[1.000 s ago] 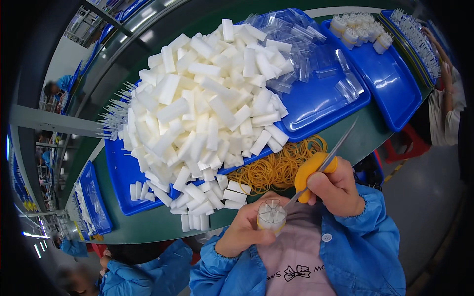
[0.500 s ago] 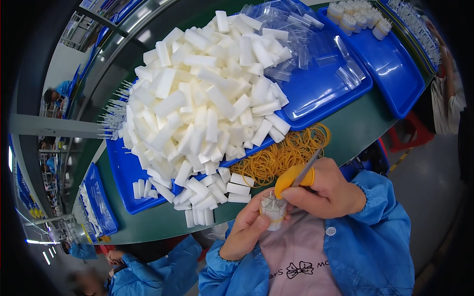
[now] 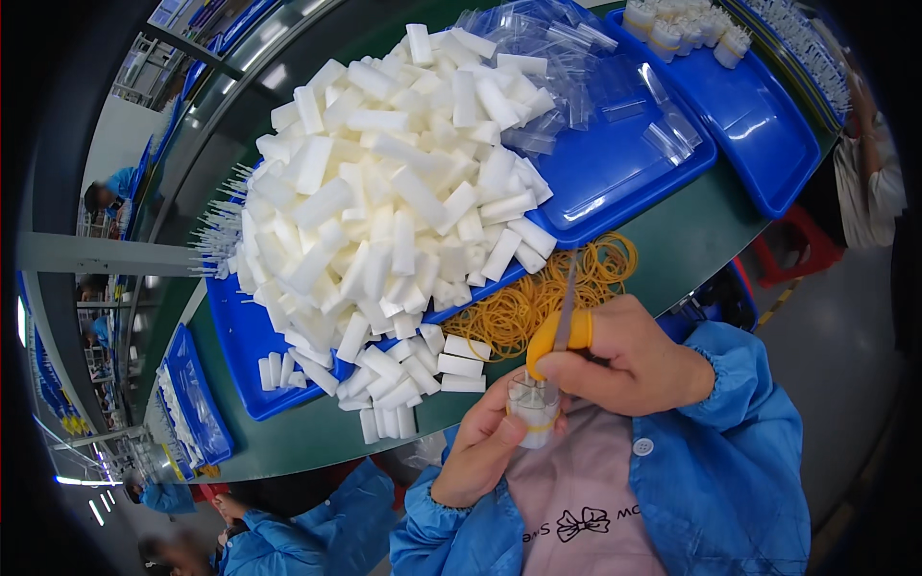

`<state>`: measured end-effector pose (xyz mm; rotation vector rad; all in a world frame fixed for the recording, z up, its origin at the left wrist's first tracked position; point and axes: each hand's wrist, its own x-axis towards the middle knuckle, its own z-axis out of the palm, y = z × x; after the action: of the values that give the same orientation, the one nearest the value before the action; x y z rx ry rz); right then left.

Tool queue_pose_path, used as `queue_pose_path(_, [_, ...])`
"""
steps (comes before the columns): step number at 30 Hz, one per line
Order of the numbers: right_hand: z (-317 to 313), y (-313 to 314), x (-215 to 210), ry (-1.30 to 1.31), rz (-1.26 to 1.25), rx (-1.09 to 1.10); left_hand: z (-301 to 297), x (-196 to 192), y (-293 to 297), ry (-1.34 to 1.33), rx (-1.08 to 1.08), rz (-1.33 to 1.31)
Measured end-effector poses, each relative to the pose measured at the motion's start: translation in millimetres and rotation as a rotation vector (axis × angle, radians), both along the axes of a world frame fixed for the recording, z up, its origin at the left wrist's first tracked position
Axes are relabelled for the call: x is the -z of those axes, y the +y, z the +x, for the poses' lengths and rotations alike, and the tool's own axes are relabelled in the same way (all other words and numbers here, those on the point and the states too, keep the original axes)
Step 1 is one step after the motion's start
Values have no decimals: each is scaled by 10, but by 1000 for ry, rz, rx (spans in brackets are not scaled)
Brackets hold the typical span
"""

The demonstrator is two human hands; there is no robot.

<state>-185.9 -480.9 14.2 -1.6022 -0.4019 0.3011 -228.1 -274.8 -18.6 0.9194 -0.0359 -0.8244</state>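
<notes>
low in the middle of the frame, the left hand (image 3: pixel 485 451) is curled shut around a small clear bundle (image 3: pixel 534 408) bound with a yellow rubber band, holding it upright close to the chest. just above it, the right hand (image 3: pixel 629 370) is closed over the yellow handles of a pair of scissors (image 3: pixel 560 331), whose blade points up toward the middle of the frame, the handle end sitting right at the top of the bundle. whether the blades are parted cannot be told from here.

judging by this, the work is at the top of the bundle, and it goes best if the left hand keeps the bundle steady and upright with the fingers well below the top. small, controlled motions of the scissors seem wise, so the rubber band is not nicked and the pieces stay together.

beyond the hands, a loose pile of yellow rubber bands (image 3: pixel 538 298) lies on the green table (image 3: pixel 317 437), just right of centre. further up, a blue tray (image 3: pixel 245 336) carries a tall heap of white blocks (image 3: pixel 384 202), some spilled onto the table at its near edge. in the upper right, clear plastic bags (image 3: pixel 576 67) lie on the tray, and a second blue tray (image 3: pixel 768 125) holds more finished bundles at its far end.
</notes>
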Motion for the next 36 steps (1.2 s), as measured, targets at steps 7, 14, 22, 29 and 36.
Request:
queue_pose_path(7, [-10,-79,-21,-6,162,181,29,109,27,116,16,-178])
queue_pose_path(14, [-69,-650,0,-222,-296,704,154,1,28,339,-20,-308])
queue_pose_path(22, [-16,-1545,532,-588,-1377,886,203,83,8,422,59,-457])
queue_pose_path(29, [-183,-740,57,-404,-512,714,178,27,-89,452,-17,-456])
queue_pose_path(36, [-290,86,-192,-670,-788,209,247,-217,-176,357,35,-182])
